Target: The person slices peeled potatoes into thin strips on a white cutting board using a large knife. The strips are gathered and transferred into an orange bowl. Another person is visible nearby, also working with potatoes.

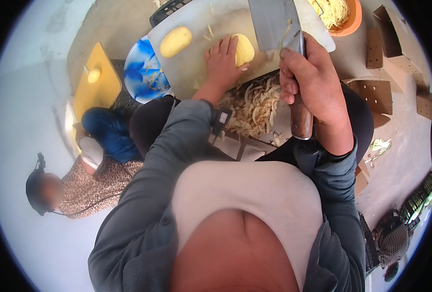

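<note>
My right hand (315, 80) grips the wooden handle of a cleaver (276, 24). Its broad metal blade is over the right side of a pale cutting board (191, 61), apart from the potato. With fingers and thumb against it, my left hand (223, 65) steadies a peeled yellow potato (245, 49) on the board. That potato looks cut into slices that lean together, though my fingers hide its left side. A whole peeled potato (176, 42) lies to the left on the same board. A few thin scraps are scattered near it.
Potato peelings (257, 109) are heaped below the board. An orange bowl (354, 22) of potato shreds stands far right, a blue-and-white basin (135, 73) left. Cardboard boxes (376, 95) line the right. At left, another person (99, 180) sits beside a yellow board (101, 82) with a potato.
</note>
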A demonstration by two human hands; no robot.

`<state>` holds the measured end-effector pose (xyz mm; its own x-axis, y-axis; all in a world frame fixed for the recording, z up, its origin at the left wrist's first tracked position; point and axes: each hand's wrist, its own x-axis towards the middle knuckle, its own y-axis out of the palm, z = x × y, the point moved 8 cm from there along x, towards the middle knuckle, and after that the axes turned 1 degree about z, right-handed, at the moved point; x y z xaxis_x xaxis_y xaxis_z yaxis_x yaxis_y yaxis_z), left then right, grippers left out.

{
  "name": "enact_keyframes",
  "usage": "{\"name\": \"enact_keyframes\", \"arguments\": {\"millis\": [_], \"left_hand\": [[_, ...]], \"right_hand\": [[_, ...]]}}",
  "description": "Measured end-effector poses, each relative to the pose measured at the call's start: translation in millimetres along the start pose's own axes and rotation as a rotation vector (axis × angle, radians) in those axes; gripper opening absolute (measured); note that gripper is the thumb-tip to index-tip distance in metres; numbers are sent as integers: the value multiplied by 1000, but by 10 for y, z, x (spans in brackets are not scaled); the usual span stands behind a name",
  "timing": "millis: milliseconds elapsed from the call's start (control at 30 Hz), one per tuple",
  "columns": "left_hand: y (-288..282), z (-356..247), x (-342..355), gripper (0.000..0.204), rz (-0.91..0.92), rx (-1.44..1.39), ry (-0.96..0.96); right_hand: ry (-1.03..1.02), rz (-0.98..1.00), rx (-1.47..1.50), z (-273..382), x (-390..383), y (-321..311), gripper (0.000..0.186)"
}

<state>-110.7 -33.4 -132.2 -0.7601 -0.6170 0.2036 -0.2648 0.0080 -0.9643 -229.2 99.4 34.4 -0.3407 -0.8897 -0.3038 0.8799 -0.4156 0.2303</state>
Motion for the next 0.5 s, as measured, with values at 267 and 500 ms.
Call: {"name": "enact_keyframes", "arguments": {"millis": [267, 500], "left_hand": [[-62, 44, -8, 93, -55, -128, -15], [-206, 100, -4, 97, -96, -185, -104]], "right_hand": [[-4, 14, 0, -93, 58, 152, 12], [11, -25, -62, -124, 142, 101, 13]]}}
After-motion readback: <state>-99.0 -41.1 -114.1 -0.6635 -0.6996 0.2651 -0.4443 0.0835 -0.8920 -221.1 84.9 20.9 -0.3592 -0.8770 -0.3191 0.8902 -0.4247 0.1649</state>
